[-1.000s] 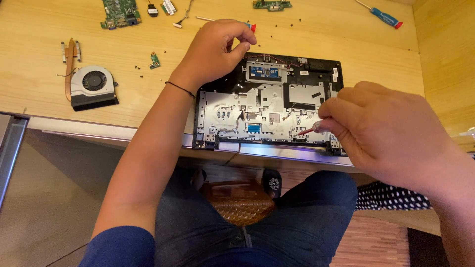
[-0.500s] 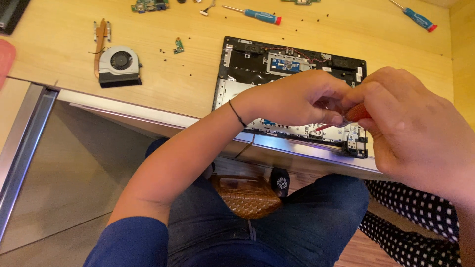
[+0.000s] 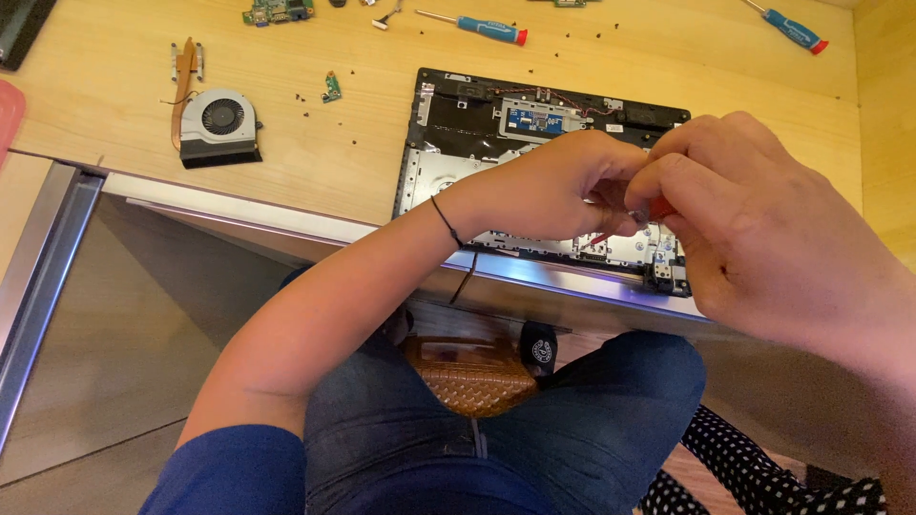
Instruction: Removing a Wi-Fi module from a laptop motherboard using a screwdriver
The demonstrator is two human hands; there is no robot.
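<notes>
A pale wooden surface (image 3: 315,153) fills the upper half of the frame, its metal-trimmed front edge running across the middle; below it show the person's jeans and a brown woven seat. At centre right lies an opened black laptop base with bare silvery metal plates and small circuit boards (image 3: 534,124), pulled to the near edge, likely so both hands can work close over it. The right hand (image 3: 763,229), at right, pinches a slim red-handled tool (image 3: 660,208) in a closed grip, tip angled down towards the base. The left hand (image 3: 553,191) curls shut beside it, fingertips meeting the tool, seemingly steadying it. At upper left sits a grey cooling fan with a copper heat pipe (image 3: 218,122). Two blue-handled screwdrivers (image 3: 491,27) lie along the top edge, with loose screws and a small green board (image 3: 331,86) scattered between.
</notes>
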